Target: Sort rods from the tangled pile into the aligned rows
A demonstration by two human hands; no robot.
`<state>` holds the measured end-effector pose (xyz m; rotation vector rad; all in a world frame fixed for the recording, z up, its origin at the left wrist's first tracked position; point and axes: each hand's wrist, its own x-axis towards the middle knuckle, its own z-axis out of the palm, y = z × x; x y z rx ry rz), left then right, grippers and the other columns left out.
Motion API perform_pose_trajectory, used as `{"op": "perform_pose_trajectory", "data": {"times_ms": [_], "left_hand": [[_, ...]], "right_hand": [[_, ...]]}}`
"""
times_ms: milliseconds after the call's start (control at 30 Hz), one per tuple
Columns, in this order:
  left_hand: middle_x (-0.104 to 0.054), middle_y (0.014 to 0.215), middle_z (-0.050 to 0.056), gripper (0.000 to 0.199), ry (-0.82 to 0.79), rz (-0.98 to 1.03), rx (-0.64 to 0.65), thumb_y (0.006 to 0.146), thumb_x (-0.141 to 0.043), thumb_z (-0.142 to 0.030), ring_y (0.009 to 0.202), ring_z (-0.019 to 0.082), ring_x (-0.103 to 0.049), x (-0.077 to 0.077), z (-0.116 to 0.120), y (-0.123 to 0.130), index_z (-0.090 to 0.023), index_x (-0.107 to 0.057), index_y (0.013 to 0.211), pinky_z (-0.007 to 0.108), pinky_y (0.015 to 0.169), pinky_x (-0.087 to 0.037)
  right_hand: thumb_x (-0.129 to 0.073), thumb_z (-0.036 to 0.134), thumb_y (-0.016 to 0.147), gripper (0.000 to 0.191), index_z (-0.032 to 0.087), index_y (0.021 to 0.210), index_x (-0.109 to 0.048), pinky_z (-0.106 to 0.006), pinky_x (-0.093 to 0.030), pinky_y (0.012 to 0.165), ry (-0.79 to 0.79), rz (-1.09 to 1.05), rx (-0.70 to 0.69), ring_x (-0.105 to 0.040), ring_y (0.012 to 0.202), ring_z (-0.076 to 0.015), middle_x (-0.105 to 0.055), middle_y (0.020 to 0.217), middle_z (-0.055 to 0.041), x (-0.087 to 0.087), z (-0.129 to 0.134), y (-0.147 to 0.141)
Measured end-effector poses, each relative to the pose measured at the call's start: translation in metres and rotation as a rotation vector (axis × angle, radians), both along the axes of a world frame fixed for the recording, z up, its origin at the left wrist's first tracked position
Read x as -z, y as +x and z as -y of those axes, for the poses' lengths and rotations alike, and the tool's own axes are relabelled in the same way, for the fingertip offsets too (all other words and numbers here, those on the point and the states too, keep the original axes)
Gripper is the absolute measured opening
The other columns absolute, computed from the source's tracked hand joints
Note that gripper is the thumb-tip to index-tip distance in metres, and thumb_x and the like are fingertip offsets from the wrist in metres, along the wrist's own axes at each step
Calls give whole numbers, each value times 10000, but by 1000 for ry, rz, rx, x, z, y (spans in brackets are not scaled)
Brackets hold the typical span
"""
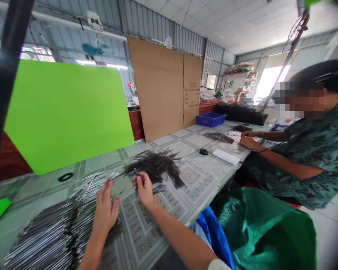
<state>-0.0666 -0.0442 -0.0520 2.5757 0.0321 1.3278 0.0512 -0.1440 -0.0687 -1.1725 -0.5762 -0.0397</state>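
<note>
Left hand (104, 206): loosely open, by slender silvery rods (42, 236). Right hand (145, 190): pinching one thin piece (135, 171) near dark strips (154, 163); best held lightly, singly.

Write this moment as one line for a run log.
left hand: open, by silvery rods | right hand: pinching a thin piece, near dark strips | nearby: co-worker at the table; blue tray
</note>
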Motion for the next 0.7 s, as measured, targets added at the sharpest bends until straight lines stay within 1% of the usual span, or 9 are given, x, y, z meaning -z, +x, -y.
{"op": "perform_pose_trajectory", "data": {"times_ms": [100,267,467,600,700], "left_hand": [[-297,1414,150,558,-13,-25,2,899,-303,-312,1294,284,-287,1,0,0,-182,-157,1422,504,1029,-282],[-325,1391,144,530,-49,-53,-1,903,-303,-300,1285,264,-301,6,-4,0,-189,-190,1409,498,1040,-281],[-336,1378,144,513,-69,-84,34,906,-306,-304,1282,252,-303,5,-4,0,-178,-217,1395,490,1051,-278],[-336,1373,148,501,-81,-109,58,907,-301,-299,1279,249,-310,3,-2,0,-172,-231,1387,487,1053,-281],[-335,1369,145,494,-84,-128,82,907,-308,-292,1284,247,-302,3,0,0,-172,-238,1381,488,1055,-281]], "right_hand": [[-429,335,859,193,194,980,-483,-240,-439,580,-17,15,-25,-526,586,-106,-609,731,-13,1,1,-1],[-417,315,871,180,198,999,-462,-238,-446,598,-90,87,-47,-541,611,-108,-619,751,-18,4,2,-3],[-394,286,882,188,205,1051,-403,-228,-472,575,-212,201,-144,-568,604,-99,-611,810,-22,5,4,-10],[-356,237,895,306,201,1199,-342,-228,-473,587,-279,317,-130,-574,590,-89,-606,839,-27,2,8,-13],[-331,233,905,287,205,1187,-377,-224,-473,587,-314,353,-108,-584,592,-88,-611,848,-29,-1,11,-12]]}}
